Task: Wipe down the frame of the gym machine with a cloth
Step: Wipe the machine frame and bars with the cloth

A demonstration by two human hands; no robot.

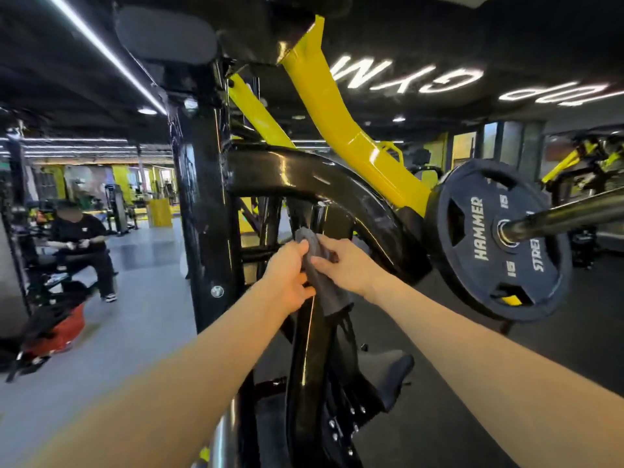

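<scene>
Both your hands meet on a grey cloth [315, 275] at the middle of the gym machine's black frame [305, 336]. Your left hand [290, 276] has its fingers curled over the cloth's left edge, thumb low and tucked against the gloss-black tube, gripping the fabric. Your right hand [344, 261] lies on the cloth from the other side, its fingers bent and pinching a fold near the top. The hands sit close together, almost touching, with the cloth bunched between them and pressed to the frame.

Both forearms reach up from the bottom corners of the view, bare and nearly straight, converging on the same spot. The left arm crosses in front of the lower frame; the right arm comes in from the lower right.

The cloth looks soft and matte, rounded at its top and hanging in a loose tail below your hands, draped down the tube. The frame is shiny black metal, with a thick curved tube arching above your hands and a straight upright post [206, 211] to the left. Yellow painted arms [341, 130] slope upward behind it. To the right, a round black weight plate [486, 238] with white lettering sits on a steel bar [570, 214]. A dark padded seat [393, 373] shows below the hands. At far left, a person [82, 238] in dark clothing sits on a bench.
</scene>
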